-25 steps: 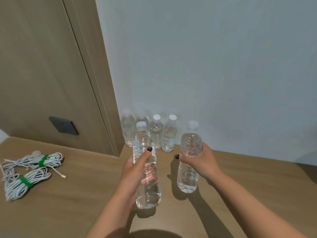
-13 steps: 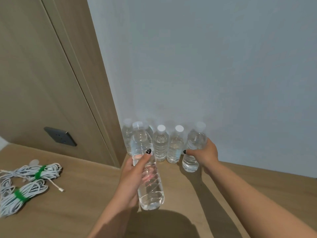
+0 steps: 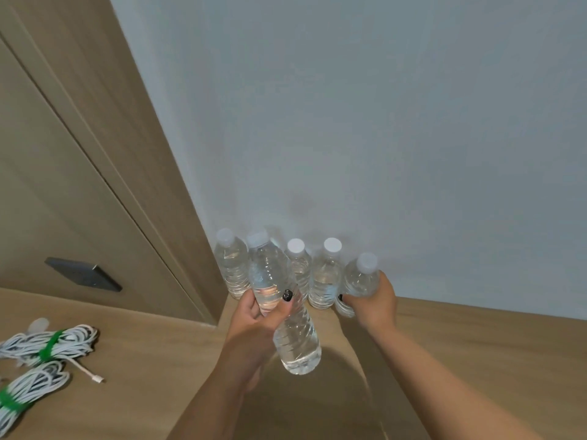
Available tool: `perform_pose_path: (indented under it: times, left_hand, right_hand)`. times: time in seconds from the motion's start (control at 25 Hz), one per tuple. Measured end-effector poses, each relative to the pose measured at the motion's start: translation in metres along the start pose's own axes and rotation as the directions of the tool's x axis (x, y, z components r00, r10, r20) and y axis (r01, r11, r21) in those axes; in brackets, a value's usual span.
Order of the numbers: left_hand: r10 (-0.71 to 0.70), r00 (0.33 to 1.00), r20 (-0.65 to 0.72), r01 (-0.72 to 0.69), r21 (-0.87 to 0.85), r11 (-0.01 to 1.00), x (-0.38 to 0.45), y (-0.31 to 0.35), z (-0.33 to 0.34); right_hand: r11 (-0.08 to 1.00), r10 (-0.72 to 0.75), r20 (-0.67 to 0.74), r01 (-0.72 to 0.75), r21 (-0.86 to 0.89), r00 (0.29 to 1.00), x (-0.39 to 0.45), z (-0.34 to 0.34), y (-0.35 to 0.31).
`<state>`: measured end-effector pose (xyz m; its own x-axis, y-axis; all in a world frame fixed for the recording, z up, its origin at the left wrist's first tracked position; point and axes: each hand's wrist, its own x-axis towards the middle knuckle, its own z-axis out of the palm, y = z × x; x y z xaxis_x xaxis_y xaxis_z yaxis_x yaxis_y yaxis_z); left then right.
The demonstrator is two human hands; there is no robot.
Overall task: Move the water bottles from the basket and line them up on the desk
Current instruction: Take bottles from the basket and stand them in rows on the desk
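Clear water bottles with white caps stand in a row point(image 3: 325, 277) against the white wall at the back of the wooden desk point(image 3: 476, 354). My right hand point(image 3: 373, 301) grips the rightmost bottle point(image 3: 360, 281), set at the right end of that row. My left hand point(image 3: 257, 325) holds another bottle point(image 3: 286, 315) tilted in the air in front of the row, partly hiding the bottles behind it. No basket is in view.
Two coiled white cables point(image 3: 47, 344) with green ties lie on the desk at the left. A wooden panel with a dark wall socket point(image 3: 83, 274) rises behind them. The white wall point(image 3: 381, 122) closes off the back.
My right hand carried its bottle back to the wall and set it at the right end of the row. My left hand lifted its bottle slightly and moved closer to the row.
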<state>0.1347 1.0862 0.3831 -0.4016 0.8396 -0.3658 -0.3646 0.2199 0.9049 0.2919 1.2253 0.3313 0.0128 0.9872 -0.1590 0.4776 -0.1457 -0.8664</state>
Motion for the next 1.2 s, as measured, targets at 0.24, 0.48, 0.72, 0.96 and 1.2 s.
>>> perform_pose_path:
  times: [0.24,0.48,0.72,0.96,1.2]
  left_hand:
    - [0.001,0.999,0.033,-0.003,0.063,0.998,0.004,-0.005,0.006]
    - [0.002,0.999,0.051,-0.009,0.146,0.989,0.014,-0.009,0.019]
    - [-0.005,0.998,0.06,-0.007,0.195,0.981,0.019,-0.011,0.027]
    - [-0.033,0.992,0.119,-0.003,0.288,0.958,0.019,-0.011,0.033]
    - [-0.06,0.981,0.187,-0.022,0.407,0.913,0.007,-0.023,0.055]
  right_hand:
    - [0.999,-0.045,0.004,0.045,-0.007,0.999,0.012,0.007,0.01]
    - [0.946,0.303,0.015,-0.299,-0.124,0.953,0.025,0.014,0.006]
    - [0.877,0.453,0.204,-0.393,-0.277,0.868,0.036,0.003,0.009]
    - [0.811,0.554,0.391,-0.583,-0.053,0.735,0.036,-0.039,0.003]
    - [0.904,0.286,0.442,-0.393,0.17,0.85,0.001,-0.096,-0.03]
